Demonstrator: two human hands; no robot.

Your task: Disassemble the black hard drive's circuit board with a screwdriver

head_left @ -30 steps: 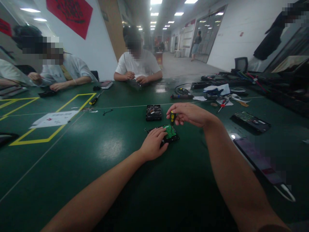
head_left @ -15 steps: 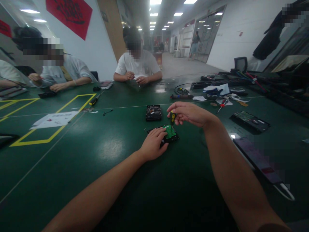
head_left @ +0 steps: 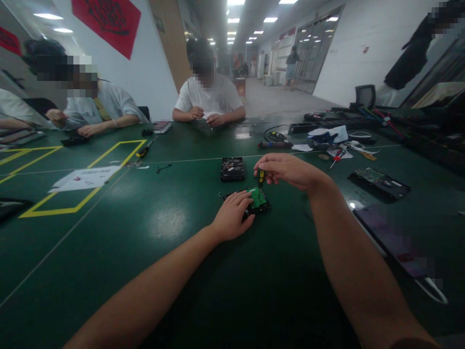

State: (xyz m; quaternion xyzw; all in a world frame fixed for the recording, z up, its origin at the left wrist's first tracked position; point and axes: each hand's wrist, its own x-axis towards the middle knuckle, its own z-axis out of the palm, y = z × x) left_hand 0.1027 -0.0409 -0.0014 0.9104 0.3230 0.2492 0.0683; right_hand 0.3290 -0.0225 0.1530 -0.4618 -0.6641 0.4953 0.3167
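A black hard drive with a green circuit board (head_left: 258, 198) lies on the green table (head_left: 174, 271). Across its left part rests my left hand (head_left: 234, 215), fingers over the board's edge and thumb along the near side. My right hand (head_left: 283, 169) is closed on the handle of a small yellow-and-black screwdriver (head_left: 261, 175), held upright with its shaft pointing down at the board. Tiny screws (head_left: 220, 194) are beside the drive's far left corner. Just beyond it sits a second black drive (head_left: 232, 168).
Right: another drive (head_left: 379, 183), a large phone-like device (head_left: 390, 237), a red screwdriver (head_left: 337, 156) and cables. Left: a paper sheet (head_left: 85, 178) and a yellow-black screwdriver (head_left: 144, 149). Across the table, two people work with their hands; part of another shows far left.
The whole view has shifted slightly. Both hands keep the same places on the drive and the screwdriver.
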